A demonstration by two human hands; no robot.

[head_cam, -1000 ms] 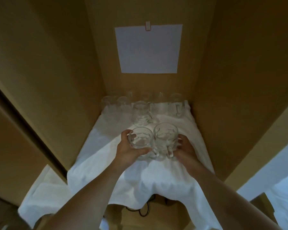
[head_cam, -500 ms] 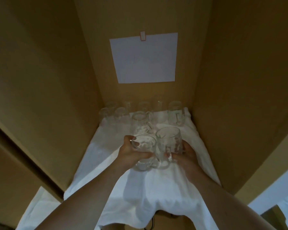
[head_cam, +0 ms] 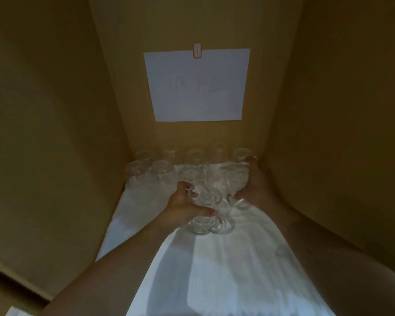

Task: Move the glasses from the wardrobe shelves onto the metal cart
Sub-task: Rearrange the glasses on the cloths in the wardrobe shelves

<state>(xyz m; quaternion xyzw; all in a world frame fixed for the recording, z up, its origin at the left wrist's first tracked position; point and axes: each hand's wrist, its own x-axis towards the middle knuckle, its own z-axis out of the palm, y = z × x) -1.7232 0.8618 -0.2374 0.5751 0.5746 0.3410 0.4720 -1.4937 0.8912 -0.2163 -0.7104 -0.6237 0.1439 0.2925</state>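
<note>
Head view: left hand [head_cam: 180, 207] and right hand [head_cam: 257, 185] each grip a glass mug [head_cam: 203, 202] above the white cloth [head_cam: 226, 270].

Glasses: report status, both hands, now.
Left hand grips one glass mug. Right hand grips a second mug. Both over white cloth. More glasses behind, crowding the hands.

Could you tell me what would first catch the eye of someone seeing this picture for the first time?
Most striking are the two hands at the centre: the left hand grips one glass mug and the right hand grips another glass mug, both above the white cloth covering the shelf. Behind them, more glasses line the back, and a white sheet of paper hangs on the rear wall.
</note>
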